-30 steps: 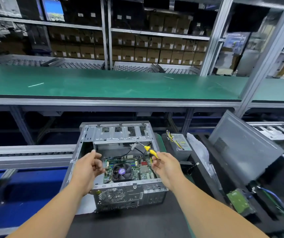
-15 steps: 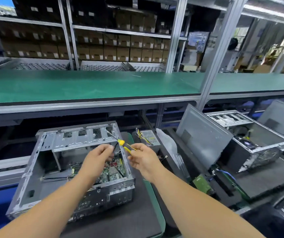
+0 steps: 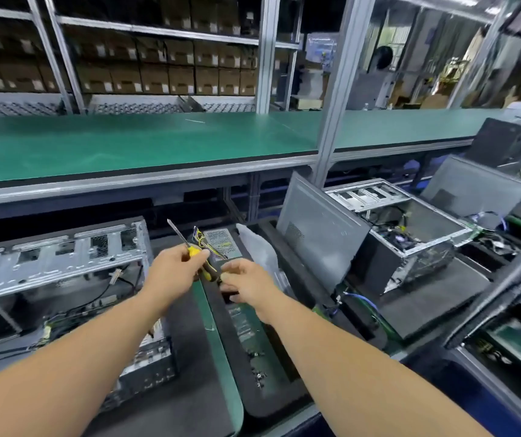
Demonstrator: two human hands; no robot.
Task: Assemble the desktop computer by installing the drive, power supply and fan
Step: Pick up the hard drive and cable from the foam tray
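The open grey computer case (image 3: 64, 263) lies on its side at the left, its motherboard partly visible inside. A yellow-and-black screwdriver (image 3: 205, 269) hangs in the air just right of the case, its shaft pointing up and away. My left hand (image 3: 174, 272) grips it at the yellow collar. My right hand (image 3: 246, 285) is at the butt of the handle with relaxed fingers, thumb beside the handle's end. Behind the hands sits the power supply (image 3: 221, 242) with its yellow wires. A green circuit board (image 3: 242, 323) lies in the black tray (image 3: 272, 402) under my right wrist.
Loose screws lie in the black tray. A clear plastic bag (image 3: 259, 247) and a leaning grey side panel (image 3: 316, 228) stand right of the power supply. Another open case (image 3: 410, 234) sits further right. A green bench top (image 3: 127, 146) runs across behind.
My view has swung right, so the case now sits at the left. Both hands moved off the case to its right. The screwdriver passed from my right hand's grip into my left.
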